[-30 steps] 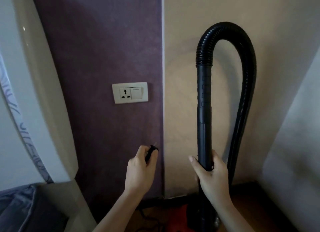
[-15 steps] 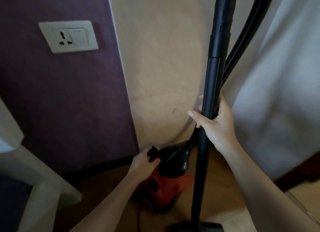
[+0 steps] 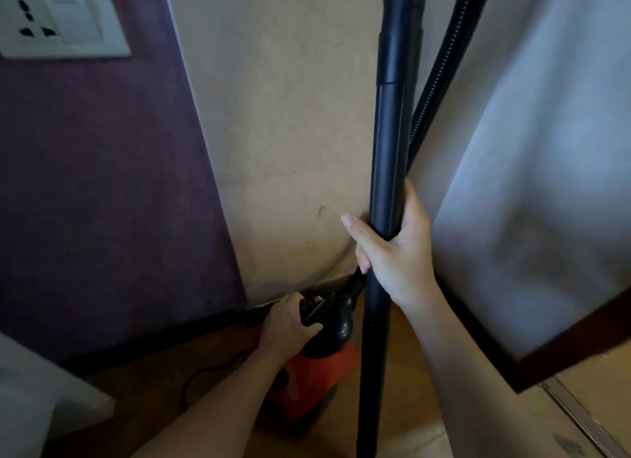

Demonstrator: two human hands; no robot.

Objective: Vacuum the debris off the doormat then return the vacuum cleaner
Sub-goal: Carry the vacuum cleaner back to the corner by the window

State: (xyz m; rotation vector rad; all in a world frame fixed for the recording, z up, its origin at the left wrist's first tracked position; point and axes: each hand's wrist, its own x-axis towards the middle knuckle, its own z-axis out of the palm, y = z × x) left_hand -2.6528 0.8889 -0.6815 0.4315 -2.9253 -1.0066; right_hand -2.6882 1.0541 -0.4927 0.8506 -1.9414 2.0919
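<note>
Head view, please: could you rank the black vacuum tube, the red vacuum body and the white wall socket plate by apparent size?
1. Black rigid vacuum tube, spanning the frame's height.
2. Red plastic vacuum body and white rectangular wall socket plate: look alike, the plate cropped, so unranked.

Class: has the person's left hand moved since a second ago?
Yes. The left hand dropped away from the wall socket down to the red vacuum body.

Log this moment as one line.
left-hand grip: holds top of red vacuum cleaner | right-hand grip: holds upright wand | hose: behind wand | wall socket: nothing plugged in
</note>
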